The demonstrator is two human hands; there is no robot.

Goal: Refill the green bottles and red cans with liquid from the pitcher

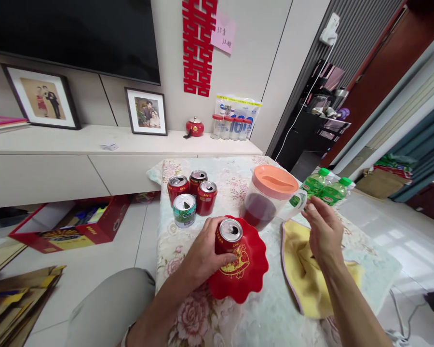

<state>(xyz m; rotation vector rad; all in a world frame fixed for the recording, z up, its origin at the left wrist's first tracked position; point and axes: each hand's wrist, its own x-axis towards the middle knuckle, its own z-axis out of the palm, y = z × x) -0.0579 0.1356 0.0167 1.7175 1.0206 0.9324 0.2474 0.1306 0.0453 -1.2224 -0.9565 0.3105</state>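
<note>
My left hand [206, 250] is wrapped round a red drink can [228, 236] with its top opened. The can stands upright over a red scalloped plate [255, 270] with a gold design. Curled fingers of my right hand [324, 229] meet the outer edge of the clear handle on a plastic pitcher [260, 207]. This pitcher has an orange lid and dark liquid inside. Left of the plate stand several opened cans, including a red can [206, 198] and a shorter green can [184, 211]. Beneath my right forearm lies a yellow cloth [302, 270].
A floral tablecloth [253, 327] covers the table. Green-capped bottles [334, 192] stand beyond the right edge. Behind the table, a white cabinet [123, 144] carries framed photos, a red pot [195, 127] and glass jars [226, 127]. On the floor at left sits a red carton [101, 231].
</note>
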